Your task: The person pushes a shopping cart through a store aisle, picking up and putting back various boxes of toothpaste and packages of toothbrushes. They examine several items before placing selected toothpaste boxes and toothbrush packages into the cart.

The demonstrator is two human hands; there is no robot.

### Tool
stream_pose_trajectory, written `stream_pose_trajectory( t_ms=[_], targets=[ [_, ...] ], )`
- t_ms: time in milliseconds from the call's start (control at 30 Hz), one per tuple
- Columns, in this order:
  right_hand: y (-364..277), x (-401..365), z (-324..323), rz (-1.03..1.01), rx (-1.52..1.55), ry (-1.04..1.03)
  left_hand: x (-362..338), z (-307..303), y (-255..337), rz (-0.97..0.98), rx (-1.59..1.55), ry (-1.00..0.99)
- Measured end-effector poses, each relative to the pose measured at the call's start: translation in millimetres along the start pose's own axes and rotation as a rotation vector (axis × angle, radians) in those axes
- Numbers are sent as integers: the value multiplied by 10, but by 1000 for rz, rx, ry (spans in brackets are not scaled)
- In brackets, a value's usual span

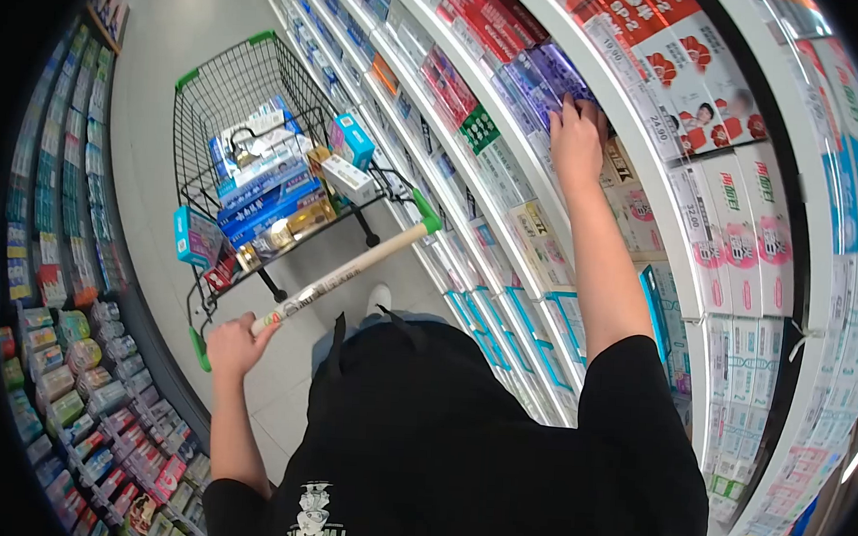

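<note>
My left hand [239, 343] is wrapped around the left end of the pale handle [336, 281] of a shopping cart [250, 69]. My right hand [579, 140] reaches onto a shelf at the right, its fingers spread and touching purple boxes [541, 80]. Whether it grips one of them does not show. Just beside the purple boxes lie red boxes [490, 24], and beige boxes [636, 206] sit below my right wrist. Inside the cart are stacked blue boxes [272, 216], with turquoise boxes [353, 140] and a white box [348, 178] near its handle side.
Long white shelves [704, 108] full of toothpaste-like boxes run along my right. On the left, a dark rack [67, 142] and trays of small packs [103, 377] line the aisle. The grey tiled floor [156, 21] stretches ahead between them.
</note>
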State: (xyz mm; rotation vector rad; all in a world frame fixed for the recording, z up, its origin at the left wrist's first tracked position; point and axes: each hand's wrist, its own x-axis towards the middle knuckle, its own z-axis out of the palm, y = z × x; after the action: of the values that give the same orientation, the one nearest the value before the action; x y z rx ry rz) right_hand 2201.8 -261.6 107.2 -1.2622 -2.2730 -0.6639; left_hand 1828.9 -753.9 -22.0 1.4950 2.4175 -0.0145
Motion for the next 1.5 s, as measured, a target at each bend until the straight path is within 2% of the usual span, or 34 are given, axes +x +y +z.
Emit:
stream_pose_trajectory(
  t_ms=[133,233,267,300,367,467,567,667,767,967,1167,1367,1500],
  targets=[
    [-29,-9,-182,28,-5,-8,116,38,-26,-6,-8,-11],
    [-53,58,-527,428,168,-326,140,56,2,-21,-19,-18],
    [38,1,-499,304,172,-132,166,35,4,-24,-32,-17],
    [0,30,-613,441,162,-249,173,24,11,-23,-43,-19],
    [272,-9,-423,209,-21,-60,194,20,28,-25,-48,8],
    [340,118,-335,208,-213,-71,209,28,29,-3,-40,48],
    [348,297,-295,308,-141,-218,245,32,6,-1,-75,12],
    [379,459,-272,285,-193,-280,268,10,29,3,-62,13],
    [444,556,-214,226,-137,-320,301,-22,53,-1,-34,-9],
    [409,626,-126,245,-22,-308,309,14,23,11,-43,15],
    [443,546,111,170,-392,-226,335,-39,43,-15,-21,-36],
    [322,582,-111,227,-217,-317,353,-27,32,-14,-28,-25],
    [604,525,174,233,-112,-267,363,-37,43,0,-36,-21]
  ],
)
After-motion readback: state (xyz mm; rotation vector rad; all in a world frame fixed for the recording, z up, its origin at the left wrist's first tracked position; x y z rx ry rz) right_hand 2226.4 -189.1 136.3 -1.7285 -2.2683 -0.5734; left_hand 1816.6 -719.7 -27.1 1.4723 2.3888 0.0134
